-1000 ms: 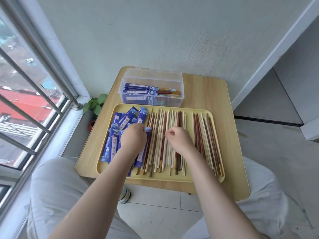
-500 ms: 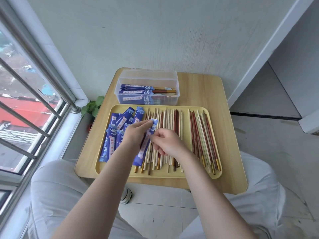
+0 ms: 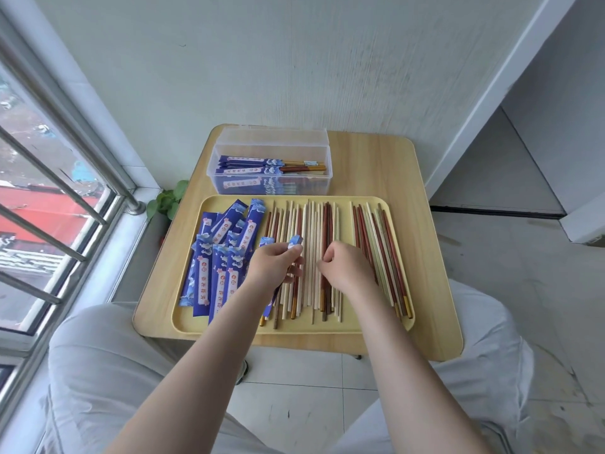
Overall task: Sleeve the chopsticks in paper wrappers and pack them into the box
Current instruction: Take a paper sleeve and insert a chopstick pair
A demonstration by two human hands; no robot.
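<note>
Both bare forearms reach forward over the tray (image 3: 406, 322). The left hand (image 3: 271, 265) hangs above the tray's middle, back up, thumb and fingers pinching the top end of a wrapper (image 3: 294, 241). The right hand (image 3: 343, 267) sits just to its right, knuckles up, fingers curled down onto the chopsticks (image 3: 327, 224) there.

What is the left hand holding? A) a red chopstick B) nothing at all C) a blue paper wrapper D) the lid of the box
C: the left hand pinches a blue paper wrapper above the loose chopsticks on the yellow tray.
</note>
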